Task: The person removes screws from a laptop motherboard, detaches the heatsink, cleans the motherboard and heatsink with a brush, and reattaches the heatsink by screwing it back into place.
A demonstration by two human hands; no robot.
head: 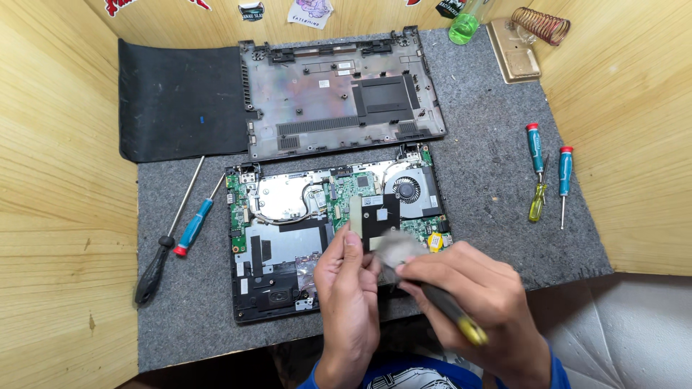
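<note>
Gripping a brush point(422, 277) in our right hand point(479, 299), we steady the open laptop point(288, 238) with left hand point(349, 288) fingertips, holding nothing.

Opened laptop point(288, 238) lies flat; brush point(404, 253) bristles blurred over its board.

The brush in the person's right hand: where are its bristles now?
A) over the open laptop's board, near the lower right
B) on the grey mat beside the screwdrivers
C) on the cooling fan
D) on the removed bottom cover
A: the right hand holds the brush, bristles blurred over the open laptop, below the fan.
</note>
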